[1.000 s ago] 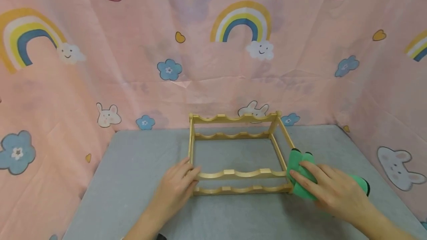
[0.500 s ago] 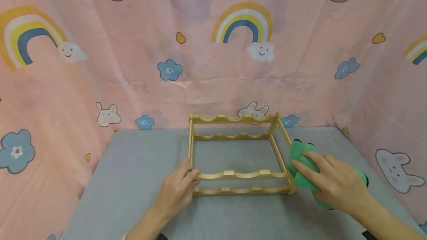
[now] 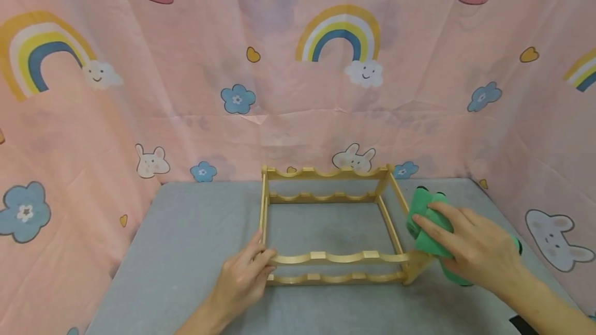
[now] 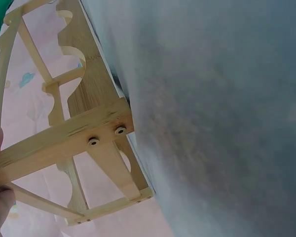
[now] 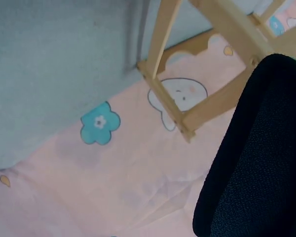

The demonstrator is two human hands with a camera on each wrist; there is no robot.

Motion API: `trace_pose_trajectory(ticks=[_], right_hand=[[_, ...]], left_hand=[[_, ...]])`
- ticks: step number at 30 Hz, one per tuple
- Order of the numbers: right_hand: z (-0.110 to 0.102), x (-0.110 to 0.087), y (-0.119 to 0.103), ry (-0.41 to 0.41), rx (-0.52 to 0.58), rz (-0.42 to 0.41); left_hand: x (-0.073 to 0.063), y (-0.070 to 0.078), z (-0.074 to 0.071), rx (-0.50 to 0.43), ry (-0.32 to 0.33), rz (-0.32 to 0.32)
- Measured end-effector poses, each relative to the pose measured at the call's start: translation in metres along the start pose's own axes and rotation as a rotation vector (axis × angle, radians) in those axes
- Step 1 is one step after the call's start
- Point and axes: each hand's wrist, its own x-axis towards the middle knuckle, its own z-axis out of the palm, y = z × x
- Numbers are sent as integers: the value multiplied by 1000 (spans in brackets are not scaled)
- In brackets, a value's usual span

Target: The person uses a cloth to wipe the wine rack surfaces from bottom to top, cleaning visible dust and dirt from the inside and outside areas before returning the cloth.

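At the rack, near left corner: pinched by the left hand, thumb and fingers on opposite sides of the upper end.
At the rack's near right corner: green cloth, folded and edged in black, gripped in the right hand, two fingers laid across the top, thumb out of sight. Close against the rack's right side; cannot tell whether touching.
Rack build: pale wood, open box frame, upright on the grey table. Two scalloped rails at the front, two at the back, with straight bars joining both ends.
Left end of the rack: metal bolts set in the wood, visible from the left wrist.
Across part of the rack, from the right wrist: large dark shape, thin green line along the edge, too close to identify.
Behind and to both sides of the rack: pink curtain with rainbows, smiling clouds, strawberries, blue flowers and white rabbits.
Well to the right of the rack, toward the viewer: black strip, partly cut off.
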Motion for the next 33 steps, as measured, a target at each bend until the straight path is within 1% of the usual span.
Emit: trace_pose_trajectory(ticks=[4, 7, 10, 13, 17, 21, 25, 29, 33], right_hand=[[0, 9, 4, 8, -2, -23], [1, 17, 8, 1, 9, -41], [3, 25, 13, -25, 25, -53], [4, 35, 18, -81, 47, -67], [10, 54, 26, -109, 71, -120], [17, 76, 31, -100, 79, -184], [24, 98, 34, -81, 68, -224], [32, 115, 34, -65, 85, -239], [39, 128, 32, -93, 93, -245]], left_hand=[[-3, 4, -5, 14, 15, 48], [-4, 7, -7, 14, 20, 63], [-7, 11, -10, 4, 11, 56], [-9, 15, -12, 1, 1, 46], [-12, 18, -13, 1, 3, 47], [-13, 18, -15, 3, -6, 54], [-10, 16, -19, 8, -30, 58], [-7, 16, -22, -1, -59, 54], [-7, 16, -25, -2, -74, 52]])
